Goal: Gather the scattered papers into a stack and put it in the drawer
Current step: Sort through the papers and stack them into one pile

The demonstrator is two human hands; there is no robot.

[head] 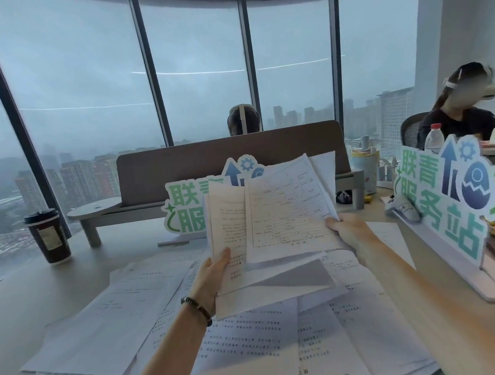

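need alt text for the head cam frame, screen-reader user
Both hands hold a loose bundle of printed papers above the desk, left hand at its lower left edge, right hand at its right. More sheets lie scattered beneath; a coffee cup stands far left.

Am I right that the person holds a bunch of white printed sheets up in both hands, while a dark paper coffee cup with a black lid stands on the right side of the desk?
Not quite. The head view shows the dark paper coffee cup with a black lid on the left side of the desk, near the window. The rest holds: the left hand and right hand both hold up the bunch of white printed sheets.
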